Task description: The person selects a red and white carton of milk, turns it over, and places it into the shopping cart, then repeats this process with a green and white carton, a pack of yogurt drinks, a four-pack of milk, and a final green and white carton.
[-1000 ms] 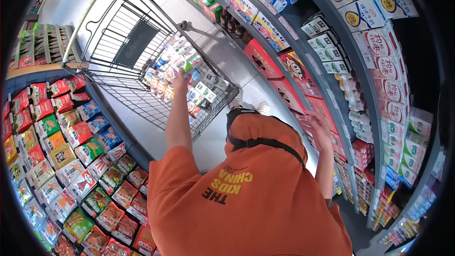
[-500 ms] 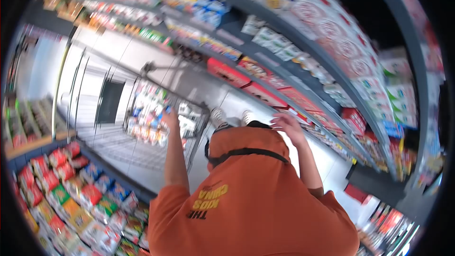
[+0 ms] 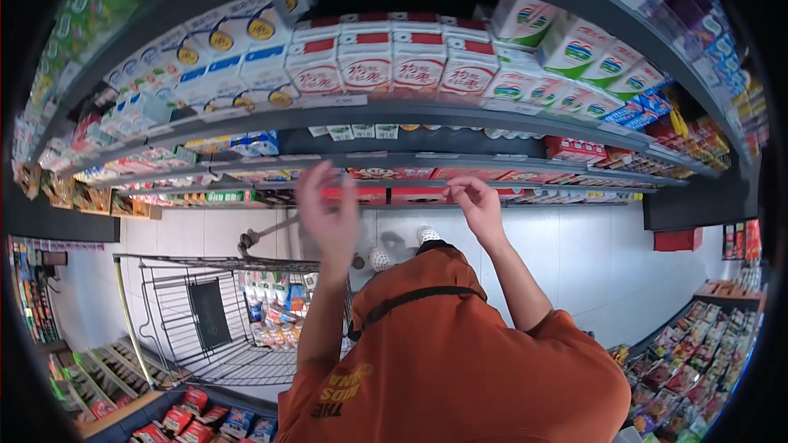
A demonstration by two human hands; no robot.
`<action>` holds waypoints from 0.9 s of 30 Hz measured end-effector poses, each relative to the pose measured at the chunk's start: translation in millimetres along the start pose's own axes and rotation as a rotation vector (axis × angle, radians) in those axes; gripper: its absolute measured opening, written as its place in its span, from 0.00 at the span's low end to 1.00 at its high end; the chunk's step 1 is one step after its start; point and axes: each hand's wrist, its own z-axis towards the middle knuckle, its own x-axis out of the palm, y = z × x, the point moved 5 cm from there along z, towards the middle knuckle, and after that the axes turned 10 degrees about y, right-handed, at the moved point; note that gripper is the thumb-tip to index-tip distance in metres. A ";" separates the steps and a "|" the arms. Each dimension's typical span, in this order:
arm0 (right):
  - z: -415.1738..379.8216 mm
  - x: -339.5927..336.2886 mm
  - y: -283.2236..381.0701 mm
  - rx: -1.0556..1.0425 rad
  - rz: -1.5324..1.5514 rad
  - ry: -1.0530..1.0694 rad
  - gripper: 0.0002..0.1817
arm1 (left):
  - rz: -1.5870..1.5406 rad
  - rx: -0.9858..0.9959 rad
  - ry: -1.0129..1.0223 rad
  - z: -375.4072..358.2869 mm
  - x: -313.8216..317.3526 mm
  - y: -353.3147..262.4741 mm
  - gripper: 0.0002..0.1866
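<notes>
My left hand (image 3: 330,215) is raised in front of the shelf, blurred by motion, with thumb and fingers apart and nothing in it. My right hand (image 3: 478,207) is held up to the right with loosely bent fingers, also with nothing visible in it. Both are nearest the lower shelf levels, where red boxes (image 3: 472,174) lie; I see no contact. Higher up stand white cartons with red tops (image 3: 367,66) and white-and-green cartons (image 3: 579,47). A wire shopping cart (image 3: 168,299) stands to the left of my body, holding several packaged goods (image 3: 283,335), partly behind my left arm.
Long grey shelf edges (image 3: 394,107) curve across the view. Bins of colourful packets (image 3: 689,365) stand at lower right, and red and blue snack bags (image 3: 201,422) lie at lower left. A red box (image 3: 678,239) sits near the shelf's right end. Pale floor tiles (image 3: 574,246) run along the aisle.
My view has turned toward the shelf, which now runs level across the top. My left hand has moved from over the cart to in front of the shelf. My right hand remains raised.
</notes>
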 end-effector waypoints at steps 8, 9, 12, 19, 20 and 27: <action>-13.5 -49.3 23.8 -0.039 0.022 -0.109 0.08 | -0.031 0.527 0.375 72.5 175.7 -159.3 0.22; -16.3 -55.9 24.3 -0.036 0.037 -0.118 0.08 | -0.057 0.528 0.402 79.3 194.9 -164.5 0.25; -24.8 -78.6 22.2 -0.032 0.077 -0.163 0.08 | 0.162 0.484 0.357 93.4 231.1 -183.8 0.27; -40.2 -127.6 16.3 0.000 0.109 -0.252 0.08 | 0.270 0.381 0.391 109.8 270.7 -173.6 0.30; -41.2 -131.9 15.2 0.007 0.112 -0.258 0.08 | 0.295 0.374 0.369 110.2 270.9 -174.4 0.27; -31.3 -146.4 3.3 0.030 0.122 -0.198 0.08 | 0.259 0.359 0.321 105.6 271.8 -178.0 0.28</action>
